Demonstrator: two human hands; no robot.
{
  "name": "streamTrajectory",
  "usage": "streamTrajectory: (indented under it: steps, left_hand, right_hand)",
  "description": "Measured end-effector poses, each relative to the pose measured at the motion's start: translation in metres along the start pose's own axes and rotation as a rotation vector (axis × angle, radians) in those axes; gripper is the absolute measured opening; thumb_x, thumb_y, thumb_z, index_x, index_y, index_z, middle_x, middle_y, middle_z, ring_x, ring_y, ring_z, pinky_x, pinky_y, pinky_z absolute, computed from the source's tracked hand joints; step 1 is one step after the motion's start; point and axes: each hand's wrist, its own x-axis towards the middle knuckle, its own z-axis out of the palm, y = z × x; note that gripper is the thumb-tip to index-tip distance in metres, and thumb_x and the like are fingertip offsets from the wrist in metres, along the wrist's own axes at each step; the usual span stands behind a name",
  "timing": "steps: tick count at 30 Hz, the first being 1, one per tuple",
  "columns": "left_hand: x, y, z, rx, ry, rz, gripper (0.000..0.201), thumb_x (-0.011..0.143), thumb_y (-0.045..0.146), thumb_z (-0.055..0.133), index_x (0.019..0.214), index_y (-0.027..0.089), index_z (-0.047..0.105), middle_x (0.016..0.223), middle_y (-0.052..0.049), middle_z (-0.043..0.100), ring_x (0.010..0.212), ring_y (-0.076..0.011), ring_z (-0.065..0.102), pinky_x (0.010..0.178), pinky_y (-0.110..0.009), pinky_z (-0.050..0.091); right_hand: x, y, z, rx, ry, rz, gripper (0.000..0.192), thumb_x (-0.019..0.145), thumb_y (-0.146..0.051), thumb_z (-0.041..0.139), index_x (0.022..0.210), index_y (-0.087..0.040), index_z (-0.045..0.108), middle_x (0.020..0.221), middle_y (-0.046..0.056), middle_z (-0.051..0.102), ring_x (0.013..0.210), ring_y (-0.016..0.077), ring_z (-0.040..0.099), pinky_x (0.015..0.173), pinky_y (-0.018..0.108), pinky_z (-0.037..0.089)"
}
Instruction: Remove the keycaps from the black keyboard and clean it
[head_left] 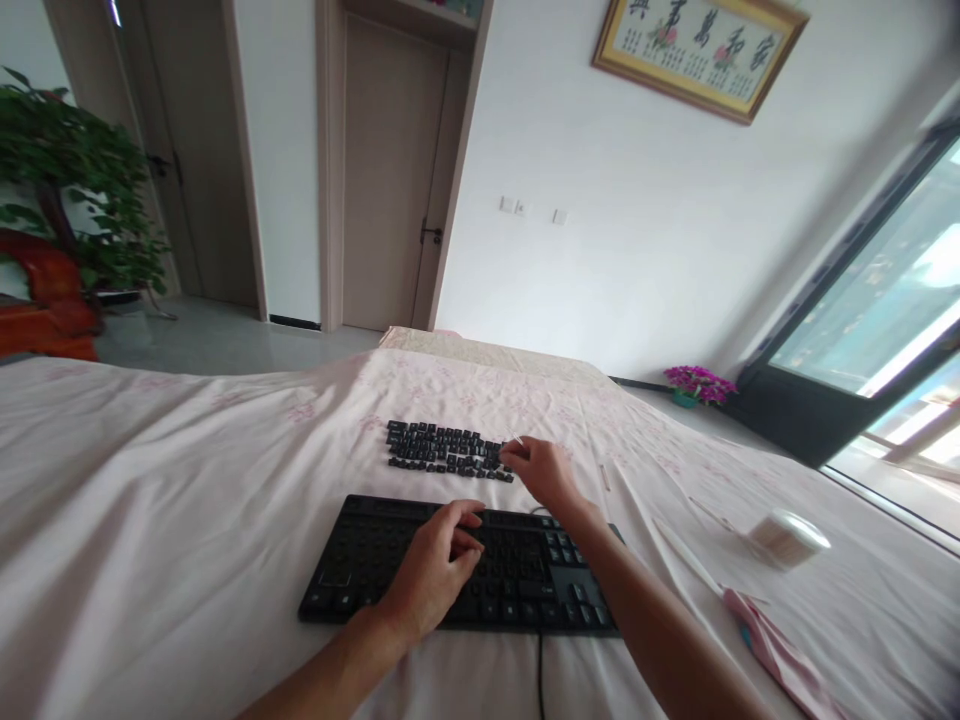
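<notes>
A black keyboard [367, 555] lies on the pale pink cloth, many of its keycaps off, with keys still fitted at the right end and along the bottom row. Above its middle is my left hand [435, 565], fingers curled and tips close to the thumb; whatever may be between them is hidden. Beyond the keyboard, loose black keycaps [439, 450] lie in rows. My right hand [540, 468] is closed at the right end of these rows, with a thin white stick, seemingly a cotton swab [516, 437], poking up from the fingers.
To the right stand a clear round tub of cotton swabs [787, 540] and a pink cloth-like item [780, 645] beside a long white stick [686, 555]. A loose swab [605, 477] lies nearer the keycaps. The keyboard's cable [540, 670] runs toward me.
</notes>
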Motion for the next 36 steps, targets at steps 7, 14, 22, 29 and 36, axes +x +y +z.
streamTrajectory:
  steps: [7,14,22,29,36]
  left_hand:
    - [0.003,-0.002,-0.002,0.004,-0.016,0.017,0.04,0.074,0.005,0.053,0.111,0.018,0.059,0.106,-0.006,0.064,0.08,-0.0139,0.065,0.081,-0.029,0.05]
    - [0.0,0.003,-0.002,0.039,-0.026,0.022,0.036,0.074,0.006,0.053,0.106,0.019,0.062,0.104,-0.004,0.065,0.08,-0.0139,0.064,0.081,-0.028,0.049]
    - [0.002,0.007,-0.002,0.064,-0.043,0.014,0.035,0.073,0.005,0.052,0.103,0.019,0.064,0.1,-0.003,0.065,0.08,-0.0141,0.064,0.079,-0.027,0.049]
    - [0.001,0.006,-0.003,0.065,-0.041,0.018,0.034,0.073,0.005,0.052,0.102,0.019,0.065,0.1,-0.003,0.064,0.079,-0.0134,0.063,0.079,-0.026,0.049]
    - [0.001,0.004,-0.002,0.082,-0.036,0.048,0.033,0.073,0.005,0.053,0.101,0.019,0.065,0.099,-0.003,0.065,0.079,-0.013,0.064,0.078,-0.025,0.049]
  right_hand:
    - [0.079,0.014,0.022,-0.175,-0.025,0.124,0.016,0.076,-0.034,0.064,0.084,-0.027,0.075,0.08,0.001,0.073,0.079,0.0182,0.065,0.06,0.023,0.036]
    - [0.101,0.025,0.046,-0.22,-0.07,0.152,0.015,0.074,-0.036,0.067,0.084,-0.03,0.076,0.085,0.002,0.074,0.087,0.02,0.066,0.066,0.024,0.04]
    - [0.109,0.031,0.058,-0.232,-0.095,0.172,0.018,0.073,-0.038,0.067,0.086,-0.03,0.077,0.091,0.004,0.074,0.09,0.0224,0.066,0.067,0.025,0.041]
    - [0.107,0.032,0.06,-0.224,-0.099,0.194,0.018,0.073,-0.037,0.067,0.086,-0.029,0.077,0.09,0.005,0.074,0.09,0.0237,0.066,0.068,0.026,0.042]
    - [0.094,0.018,0.038,-0.154,-0.058,0.145,0.035,0.086,-0.046,0.051,0.087,-0.021,0.076,0.085,0.009,0.073,0.086,0.0234,0.066,0.07,0.027,0.043]
